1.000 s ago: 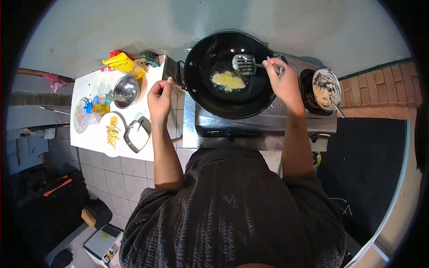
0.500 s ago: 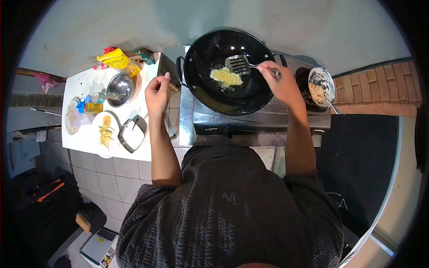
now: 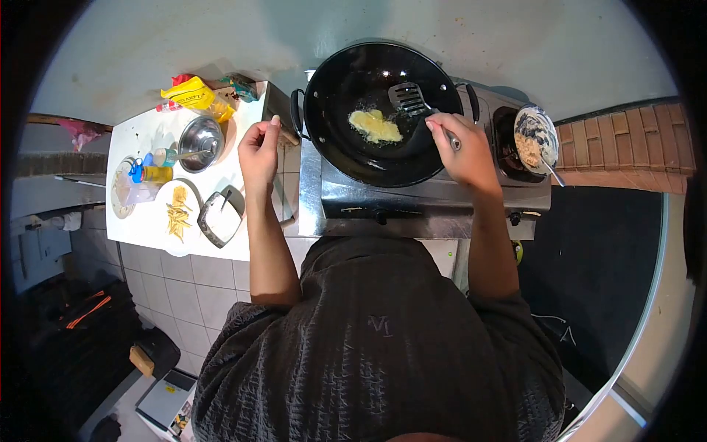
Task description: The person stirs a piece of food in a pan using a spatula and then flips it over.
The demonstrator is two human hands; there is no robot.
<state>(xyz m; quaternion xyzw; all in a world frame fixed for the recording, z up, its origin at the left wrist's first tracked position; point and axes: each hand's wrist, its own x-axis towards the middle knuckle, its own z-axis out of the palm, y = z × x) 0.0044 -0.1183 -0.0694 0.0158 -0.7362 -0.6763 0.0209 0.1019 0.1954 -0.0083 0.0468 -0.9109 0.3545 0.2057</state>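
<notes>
My right hand (image 3: 465, 151) grips the handle of a slotted spatula (image 3: 409, 97) over the right side of a black wok (image 3: 346, 158). The spatula's metal blade is above the wok, up and right of a pale yellow piece of food (image 3: 375, 127) and apart from it. That food sits in bubbling oil at the bottom. My left hand (image 3: 259, 153) is held in the air left of the wok, near its left handle (image 3: 296, 114). Its fingers are curled in with the thumb against them, and nothing shows in it.
The wok stands on a steel gas stove (image 3: 346, 197). At right, a bowl (image 3: 536, 129) holds a tan mixture and a spoon. On the white table (image 3: 132, 225) at left are a metal bowl (image 3: 200, 144), a plate of fried strips (image 3: 178, 214), a dark square dish (image 3: 221, 221) and a yellow bag (image 3: 190, 94).
The spatula blade has moved right and up, away from the food. My right hand has shifted slightly down. The left hand stays nearly where it was.
</notes>
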